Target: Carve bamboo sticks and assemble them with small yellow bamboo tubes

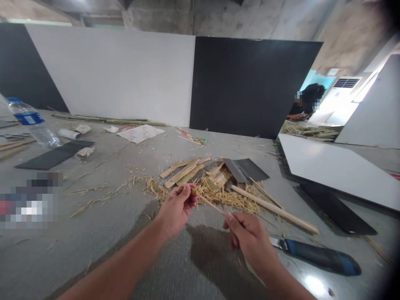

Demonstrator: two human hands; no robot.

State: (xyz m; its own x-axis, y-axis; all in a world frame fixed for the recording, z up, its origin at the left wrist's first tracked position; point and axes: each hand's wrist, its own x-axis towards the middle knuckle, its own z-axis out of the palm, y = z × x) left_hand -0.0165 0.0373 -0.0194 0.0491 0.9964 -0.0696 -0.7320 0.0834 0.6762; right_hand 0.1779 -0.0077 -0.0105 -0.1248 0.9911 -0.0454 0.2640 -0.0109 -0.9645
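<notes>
A thin bamboo strip [211, 204] runs between my two hands above the table. Its left end is in the closed fingers of my left hand [176, 208], with a small yellowish piece at the fingertips that I cannot make out. My right hand [250, 233] pinches the other end between thumb and fingers. Behind the hands lies a heap of curly shavings [243, 203], with flat bamboo pieces [184, 171] on it. A hammer [275, 208] with a long wooden handle rests across the heap's right side. Beside my right hand lies a blue-and-black handled knife [321, 255], its blade partly hidden.
A water bottle [37, 125] stands at left near a dark strip [56, 154]. Black-and-white panels [125, 75] rise behind. A black flat object [339, 210] and a white board [337, 166] lie at right. Another person [309, 100] sits far back right.
</notes>
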